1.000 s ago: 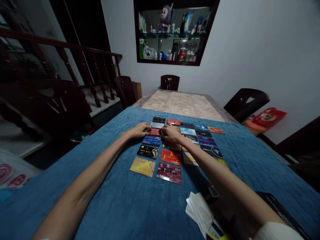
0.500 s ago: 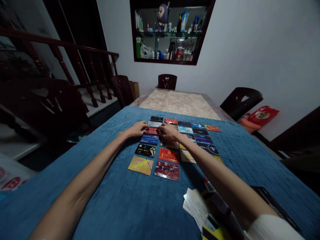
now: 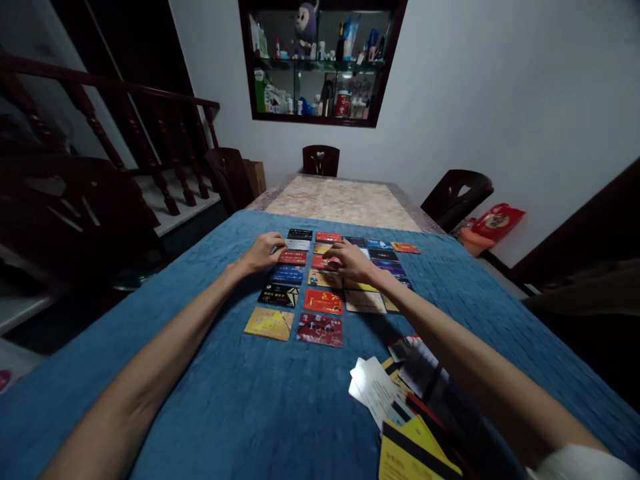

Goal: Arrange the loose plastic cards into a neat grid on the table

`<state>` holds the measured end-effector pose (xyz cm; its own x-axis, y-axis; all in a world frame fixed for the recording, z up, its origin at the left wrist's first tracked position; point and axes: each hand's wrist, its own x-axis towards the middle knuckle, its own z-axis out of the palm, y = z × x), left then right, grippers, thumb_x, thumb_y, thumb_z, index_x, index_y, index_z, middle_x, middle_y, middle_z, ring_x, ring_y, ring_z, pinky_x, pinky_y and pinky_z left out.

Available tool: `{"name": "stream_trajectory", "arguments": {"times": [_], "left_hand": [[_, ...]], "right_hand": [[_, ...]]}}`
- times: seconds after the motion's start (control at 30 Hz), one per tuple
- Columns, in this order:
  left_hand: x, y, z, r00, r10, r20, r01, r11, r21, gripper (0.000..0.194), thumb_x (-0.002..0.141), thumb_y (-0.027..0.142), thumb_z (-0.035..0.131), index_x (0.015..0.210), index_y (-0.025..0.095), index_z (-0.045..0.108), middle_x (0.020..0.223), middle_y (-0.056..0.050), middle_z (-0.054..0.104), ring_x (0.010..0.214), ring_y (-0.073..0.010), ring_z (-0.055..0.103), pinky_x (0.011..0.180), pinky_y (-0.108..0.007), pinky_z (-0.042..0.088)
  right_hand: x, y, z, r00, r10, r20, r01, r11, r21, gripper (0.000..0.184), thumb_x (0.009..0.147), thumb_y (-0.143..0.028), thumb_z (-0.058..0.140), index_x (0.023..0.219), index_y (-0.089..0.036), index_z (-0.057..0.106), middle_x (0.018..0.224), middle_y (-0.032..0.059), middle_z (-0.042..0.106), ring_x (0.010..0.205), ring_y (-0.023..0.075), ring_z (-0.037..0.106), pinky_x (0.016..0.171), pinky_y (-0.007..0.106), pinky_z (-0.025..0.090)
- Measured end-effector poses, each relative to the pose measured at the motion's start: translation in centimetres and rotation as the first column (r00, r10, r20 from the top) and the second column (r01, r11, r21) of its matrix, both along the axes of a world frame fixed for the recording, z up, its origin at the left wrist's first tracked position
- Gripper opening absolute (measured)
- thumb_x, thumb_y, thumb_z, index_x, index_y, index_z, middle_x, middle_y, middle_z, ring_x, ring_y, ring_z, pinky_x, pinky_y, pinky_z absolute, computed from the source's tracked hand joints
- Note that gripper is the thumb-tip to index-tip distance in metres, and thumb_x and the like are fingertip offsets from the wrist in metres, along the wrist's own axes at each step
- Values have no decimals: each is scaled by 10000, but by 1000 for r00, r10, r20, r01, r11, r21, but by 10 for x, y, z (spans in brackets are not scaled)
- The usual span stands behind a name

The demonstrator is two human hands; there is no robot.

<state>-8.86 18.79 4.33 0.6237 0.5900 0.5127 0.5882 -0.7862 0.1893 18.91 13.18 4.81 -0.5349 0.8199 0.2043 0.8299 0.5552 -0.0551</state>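
Bank-style plastic cards lie flat in rows and columns on the blue cloth. My left hand [image 3: 263, 253] rests at the left column, its bent fingers apart, tips by the left ends of the silver-white card [image 3: 299, 245] and the red card [image 3: 294, 258]. My right hand [image 3: 354, 261] is at the second column, thumb and forefinger on the right end of another red card [image 3: 320, 261]. That card's right part is hidden by the fingers. Nearer me lie a blue card [image 3: 287, 274], a black VIP card [image 3: 279, 295], a yellow card [image 3: 270, 323] and a dark red card [image 3: 320, 330].
A loose heap of cards, with a white card [image 3: 376, 383] and a yellow card [image 3: 415, 453], lies partly under my right forearm. The blue cloth [image 3: 210, 400] covers the near table. Chairs [image 3: 456, 197] stand around it, and a wooden railing [image 3: 125, 127] runs along the left.
My right hand has left the red card in the left column and now touches the red card in the second column. My left hand has drawn slightly off the left column. The view has turned right.
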Motion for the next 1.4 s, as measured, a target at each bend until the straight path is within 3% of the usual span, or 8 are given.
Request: {"name": "stream_trajectory", "arguments": {"times": [0.23, 0.53, 0.87, 1.03, 1.23, 1.4], "left_hand": [[26, -24, 7, 994, -110, -14, 111, 986, 123, 237, 868, 172, 483, 733, 149, 677, 795, -59, 631, 753, -168, 586, 704, -277, 473], [58, -75, 12, 962, -271, -47, 274, 959, 70, 212, 908, 160, 475, 865, 142, 682, 886, -77, 618, 834, -178, 583, 742, -287, 482], [101, -148, 3, 892, -423, -162, 427, 904, -8, 216, 926, 135, 473, 800, 149, 648, 865, -82, 610, 810, -181, 542, 746, -306, 440], [124, -180, -1, 874, -434, -217, 439, 898, -30, 225, 939, 136, 454, 815, 155, 642, 871, -80, 601, 822, -179, 535, 768, -307, 438], [150, -201, -7, 849, -446, -284, 458, 889, -28, 108, 892, 188, 558, 850, 150, 650, 877, -81, 623, 831, -201, 544, 745, -322, 440], [171, -210, -9, 834, -439, -335, 442, 894, -69, 119, 900, 236, 584, 853, 153, 656, 926, -95, 647, 877, -223, 555, 731, -352, 424]], "right_hand": [[36, -43, 2, 999, -42, -26, 44, 997, 62, 198, 896, -168, 560, 977, -204, 737, 995, 89, 696, 947, 238, 512, 738, 324, 315], [72, -94, -3, 998, -10, -62, 18, 990, 137, 192, 938, -224, 526, 922, -214, 716, 910, 73, 677, 897, 221, 493, 723, 332, 274], [101, -157, -9, 992, -19, -125, 28, 997, 76, 203, 941, -202, 505, 973, -219, 705, 937, 87, 678, 914, 232, 509, 754, 358, 336], [113, -180, -13, 980, 17, -196, -14, 1000, 17, 209, 933, -208, 506, 987, -218, 708, 973, 102, 683, 955, 246, 507, 810, 392, 402], [122, -203, -16, 966, 18, -258, -32, 998, -53, 269, 898, -178, 504, 1047, -237, 720, 1037, 107, 687, 985, 255, 519, 877, 460, 459], [127, -216, -18, 966, 14, -260, -44, 993, -113, 429, 791, -107, 537, 1160, -263, 690, 1202, 83, 667, 1096, 272, 495, 967, 510, 444]]}}
